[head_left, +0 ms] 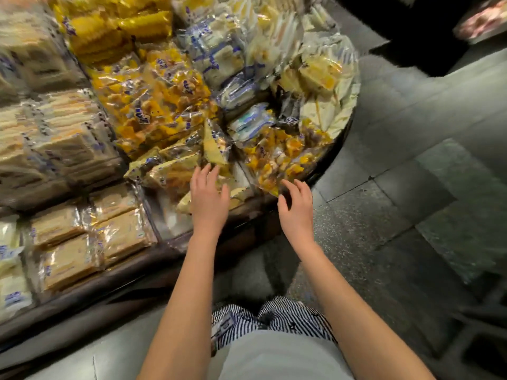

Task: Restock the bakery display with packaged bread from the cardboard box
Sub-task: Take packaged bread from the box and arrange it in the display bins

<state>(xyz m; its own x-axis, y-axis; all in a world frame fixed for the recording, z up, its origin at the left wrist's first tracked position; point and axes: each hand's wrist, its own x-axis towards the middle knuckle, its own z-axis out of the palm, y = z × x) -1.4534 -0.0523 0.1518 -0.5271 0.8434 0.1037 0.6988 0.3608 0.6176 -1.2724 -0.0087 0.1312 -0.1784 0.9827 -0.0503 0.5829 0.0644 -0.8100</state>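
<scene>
Here, at the display point(131, 270) edge, the left hand point(209, 194) hovers loosely spread, holding nothing, over wrapped bread packs point(175, 171); the right hand point(296, 205), equally slack, is beside a bag of yellow pastries point(277, 163).

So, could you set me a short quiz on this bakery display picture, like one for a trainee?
1. True or false: the left hand grips a packet.
2. The right hand reaches closest to: A) the packet of yellow-orange pieces at the rounded end of the display; B) a loaf tin; C) a price tag.
3. Fill in: the floor beside the display is laid with grey ____.
Key: 1 false, its fingers are spread and hold nothing; 2 A; 3 tiles.
</scene>
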